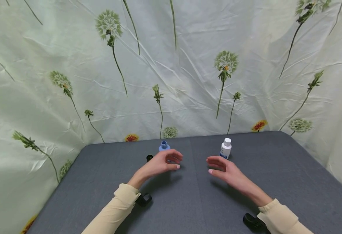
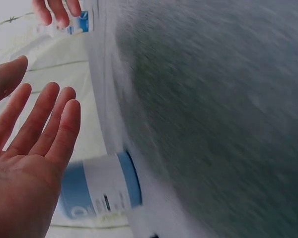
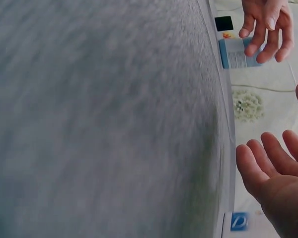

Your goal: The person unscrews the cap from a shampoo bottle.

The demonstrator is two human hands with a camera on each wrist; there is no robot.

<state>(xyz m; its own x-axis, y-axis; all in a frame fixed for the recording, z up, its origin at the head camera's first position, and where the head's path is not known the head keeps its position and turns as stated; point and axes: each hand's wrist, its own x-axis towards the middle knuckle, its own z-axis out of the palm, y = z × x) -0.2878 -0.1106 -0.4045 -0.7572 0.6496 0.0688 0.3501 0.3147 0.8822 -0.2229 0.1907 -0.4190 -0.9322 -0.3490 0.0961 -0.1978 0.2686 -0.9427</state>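
Observation:
My left hand [image 1: 162, 161] hovers over the table with fingers relaxed and nothing in its grasp. Just behind it stands a blue bottle [image 1: 164, 148] with an uncovered neck, its lower part hidden by the hand. The left wrist view shows this bottle's white label [image 2: 107, 186] between blue bands. A small black object [image 1: 149, 158], partly covered, is left of the bottle. My right hand [image 1: 227, 170] is also raised, fingers loosely bent and empty. Beyond its fingers a white bottle [image 1: 225, 149] with a white cap and blue-marked label stands upright.
Both bottles stand toward the back of the grey cloth-covered table [image 1: 185, 201]. A pale curtain [image 1: 188, 81] printed with dandelions hangs behind and around it. Black devices are worn under the left wrist [image 1: 144, 199] and the right wrist [image 1: 254, 223].

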